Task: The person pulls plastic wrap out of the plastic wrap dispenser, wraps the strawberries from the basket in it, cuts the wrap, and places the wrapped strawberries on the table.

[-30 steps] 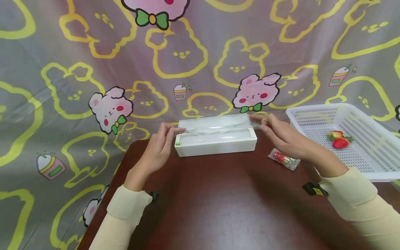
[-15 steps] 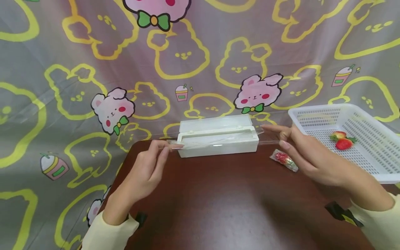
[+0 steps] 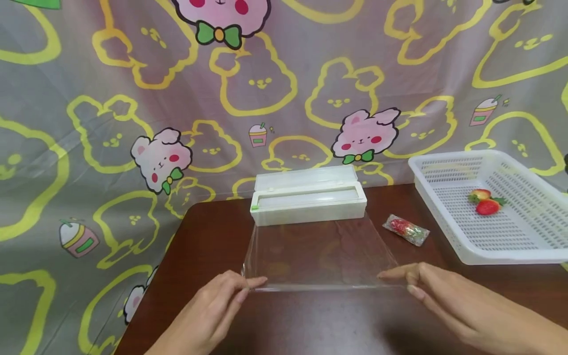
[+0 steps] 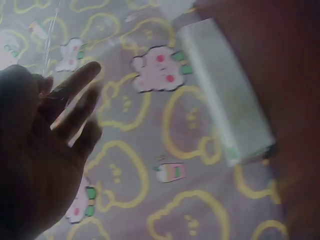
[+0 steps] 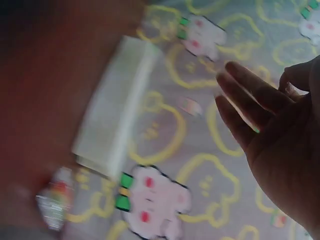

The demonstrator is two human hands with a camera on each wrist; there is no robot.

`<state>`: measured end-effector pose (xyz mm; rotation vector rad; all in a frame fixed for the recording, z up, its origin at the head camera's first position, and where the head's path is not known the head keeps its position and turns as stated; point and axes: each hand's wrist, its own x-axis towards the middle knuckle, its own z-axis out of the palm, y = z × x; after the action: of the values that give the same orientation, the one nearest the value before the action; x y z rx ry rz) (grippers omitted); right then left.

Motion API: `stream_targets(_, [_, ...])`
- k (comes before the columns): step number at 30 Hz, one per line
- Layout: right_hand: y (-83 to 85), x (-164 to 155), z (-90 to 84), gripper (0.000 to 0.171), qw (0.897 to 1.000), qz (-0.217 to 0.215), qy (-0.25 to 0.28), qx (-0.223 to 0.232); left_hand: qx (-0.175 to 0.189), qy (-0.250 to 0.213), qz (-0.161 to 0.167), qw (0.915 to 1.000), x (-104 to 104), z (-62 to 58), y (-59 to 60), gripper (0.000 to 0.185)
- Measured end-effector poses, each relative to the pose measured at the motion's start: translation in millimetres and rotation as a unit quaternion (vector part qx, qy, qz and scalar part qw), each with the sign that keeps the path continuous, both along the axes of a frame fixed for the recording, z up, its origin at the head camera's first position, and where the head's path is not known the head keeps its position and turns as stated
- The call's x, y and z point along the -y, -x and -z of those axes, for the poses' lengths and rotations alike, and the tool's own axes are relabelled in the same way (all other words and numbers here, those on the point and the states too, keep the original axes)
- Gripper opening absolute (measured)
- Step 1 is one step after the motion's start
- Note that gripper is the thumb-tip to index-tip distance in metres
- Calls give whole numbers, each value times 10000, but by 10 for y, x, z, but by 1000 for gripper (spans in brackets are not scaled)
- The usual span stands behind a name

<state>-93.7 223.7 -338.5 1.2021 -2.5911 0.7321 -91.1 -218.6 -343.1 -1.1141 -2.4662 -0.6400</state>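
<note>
A sheet of clear cling film [image 3: 310,251] stretches from a white dispenser box [image 3: 308,214] toward me over the brown table. My left hand [image 3: 213,305] pinches the sheet's near left corner between thumb and finger. At the near right corner my right hand [image 3: 461,301] pinches it the same way. The box's lid [image 3: 306,177] stands raised at the back, and a white roll shows in its opening. In the left wrist view the left hand [image 4: 50,135] has its other fingers extended; the right hand [image 5: 280,125] looks alike in the right wrist view.
A strawberry wrapped in film [image 3: 406,229] lies right of the box. Beyond it stands a white perforated basket [image 3: 510,254] with two strawberries [image 3: 487,203] inside. A patterned curtain [image 3: 284,88] hangs behind the brown table [image 3: 310,325].
Both hands have come back toward me from the box, drawing the cling film out into a wide sheet. The box and wrapped strawberry have stayed in place.
</note>
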Motion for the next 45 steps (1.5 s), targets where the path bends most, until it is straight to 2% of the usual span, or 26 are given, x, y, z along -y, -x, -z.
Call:
stream_targets(2, [-42, 27, 165, 41, 9995, -10, -231, -218, -204, 352, -162, 9990, 23, 163, -78, 13])
stream_targets(3, [-42, 39, 240, 36, 9988, -101, -276, -389, -342, 465, -132, 9982, 33, 244, -94, 10])
stream_targets(4, [-33, 41, 325, 32, 9965, -203, -338, -733, -365, 581, -154, 9975, 36, 321, -112, 11])
stream_targets(5, [-32, 42, 405, 30, 9937, -246, -437, -1002, -388, 637, -74, 9972, 37, 395, -116, 12])
stream_targets(7, [-45, 38, 559, 31, 9908, -322, -623, -1155, -309, 781, 127, 9964, 43, 528, -111, 15])
stream_targets(9, [-69, 35, 705, 48, 9907, -277, -870, -1008, -392, 913, 407, 9942, 50, 659, -85, 19])
stream_targets(11, [-95, 35, 854, 69, 9911, -265, -1138, -636, -714, 1201, 639, 9881, 62, 782, -65, 28])
stream_targets(13, [-108, 42, 993, 79, 9902, -301, -1329, -291, -1007, 1487, 724, 9811, 77, 891, -57, 32])
stream_targets(14, [-109, 50, 1059, 78, 9904, -314, -1337, -171, -1067, 1625, 760, 9780, 85, 938, -55, 32])
stream_targets(16, [-99, 58, 1177, 75, 9897, -425, -1364, -83, -906, 1888, 823, 9744, 96, 1009, -58, 31])
stream_targets(18, [-86, 68, 1266, 72, 9880, -538, -1417, -294, -552, 2057, 831, 9735, 100, 1063, -61, 34])
stream_targets(21, [-68, 67, 1346, 69, 9858, -636, -1493, -431, -4, 2292, 865, 9695, 95, 1113, -51, 33])
stream_targets(25, [-51, 41, 1397, 60, 9806, -903, -1634, -603, 143, 2493, 908, 9641, 103, 1150, -46, 38])
stream_targets(30, [-43, -9, 1425, 58, 9729, -1186, -1624, -1140, -445, 2648, 1009, 9580, 103, 1170, -52, 30])
stream_targets(33, [-43, -32, 1404, 56, 9721, -1200, -1642, -1169, -878, 2573, 1038, 9567, 107, 1172, -53, 20])
stream_targets(38, [-38, -59, 1345, 52, 9791, -1242, -1462, -669, -1447, 2289, 988, 9575, 142, 1182, -79, 12])
stream_targets(41, [-24, -66, 1311, 48, 9819, -1322, -1269, -469, -1243, 2357, 1029, 9583, 177, 1166, -101, 21])
stream_targets(45, [16, -52, 1214, 27, 9818, -1516, -1006, -550, -636, 2337, 1221, 9625, 198, 1087, -98, 24])
